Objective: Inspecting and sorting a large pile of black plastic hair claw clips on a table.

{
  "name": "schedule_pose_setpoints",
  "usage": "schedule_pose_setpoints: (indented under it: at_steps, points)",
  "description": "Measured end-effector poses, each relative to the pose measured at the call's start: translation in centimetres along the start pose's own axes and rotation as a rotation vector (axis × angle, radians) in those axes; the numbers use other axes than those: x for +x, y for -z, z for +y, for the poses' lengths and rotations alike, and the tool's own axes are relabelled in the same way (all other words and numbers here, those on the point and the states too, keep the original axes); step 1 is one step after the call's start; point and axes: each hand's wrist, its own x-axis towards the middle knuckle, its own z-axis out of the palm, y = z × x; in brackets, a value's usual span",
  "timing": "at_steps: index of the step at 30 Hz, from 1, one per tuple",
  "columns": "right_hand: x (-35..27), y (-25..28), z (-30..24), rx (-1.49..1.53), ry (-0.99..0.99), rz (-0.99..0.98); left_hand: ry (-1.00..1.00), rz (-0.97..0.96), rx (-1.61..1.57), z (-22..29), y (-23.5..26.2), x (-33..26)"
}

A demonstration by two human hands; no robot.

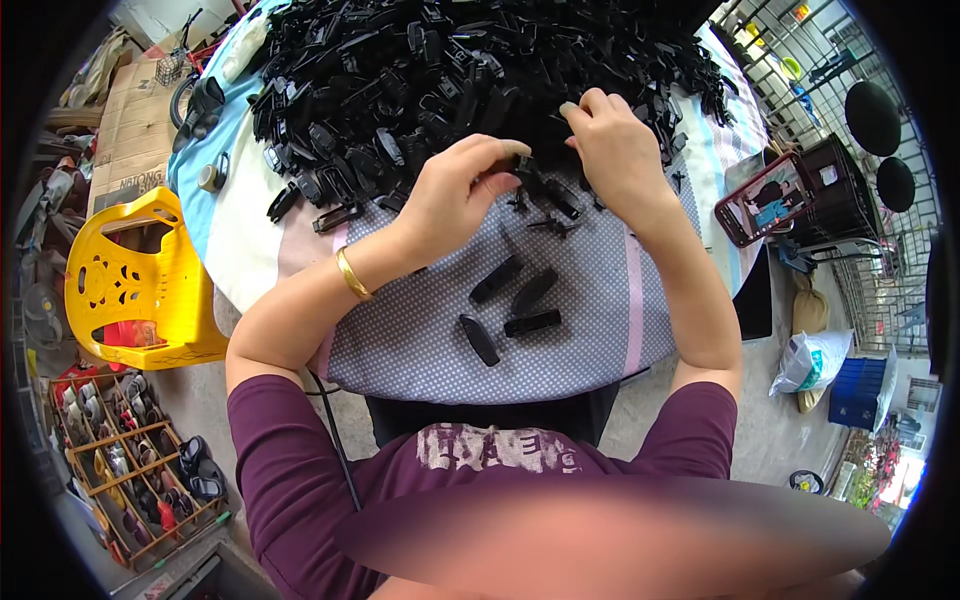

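My left hand (455, 190) is narrow, thumb and forefinger pinched on a black piece (529, 180). The piece lies just to the right of that palm, its long axis seeming to slope from far left at my fingertips to near right, toward the space under my right wrist. Black against black, I can't be sure where it ends and its neighbours begin.

My right hand (622, 155) stands farther off and to the right, fingers bent and drawn together at the near edge of the dark pile (400, 80); I cannot tell whether they hold anything. My left is clearly the nearer hand to the piece, with a gap between my two sets of fingertips.

Toward me, between my forearms, four loose pieces (479, 340) lie apart from the pile, pointing different ways. They rest on a grey dotted cloth (420, 345) with pink stripes; the pile covers the far part of the table.

On the right edge a phone (765, 200) leans up. To the left stands a yellow chair (180, 310), with a shoe rack nearer me; a white bag (812, 362) sits right, above the grey floor (640, 430).
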Motion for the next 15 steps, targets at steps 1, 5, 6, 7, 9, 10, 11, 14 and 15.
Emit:
schedule_pose_setpoints:
  at_steps: [1,5,6,7,9,10,11,14,15]
  points:
    - [0.2,-0.3,0.2,-0.046,-0.028,-0.022,0.233,-0.045,-0.194,0.4,0.2,0.0]
    - [0.3,-0.1,0.8,0.025,-0.089,-0.014,0.519,-0.047,-0.594,-0.4,0.6,-0.4]
    - [0.1,0.1,1.0,0.025,-0.084,-0.010,0.564,-0.038,-0.687,-0.6,0.6,-0.4]
    - [-0.2,0.4,1.0,0.123,-0.088,0.089,0.562,-0.033,-0.686,-0.9,0.5,-0.6]
    - [-0.7,1.1,0.6,0.325,-0.130,0.199,0.520,-0.003,-0.743,-1.3,0.3,-0.8]
    - [-0.8,1.4,0.1,0.325,-0.124,0.197,0.520,0.004,-0.743,-1.3,0.2,-0.7]
    - [-0.9,1.6,-0.6,0.515,-0.132,0.140,0.450,0.008,-0.766,-1.1,0.1,-0.6]
    - [-1.2,1.8,-2.8,0.862,-0.107,-0.003,0.431,-0.014,-0.836,-1.2,0.0,-0.9]
    - [-1.3,1.5,-3.0,0.919,-0.099,-0.021,0.483,-0.043,-0.882,-1.2,0.1,-1.0]
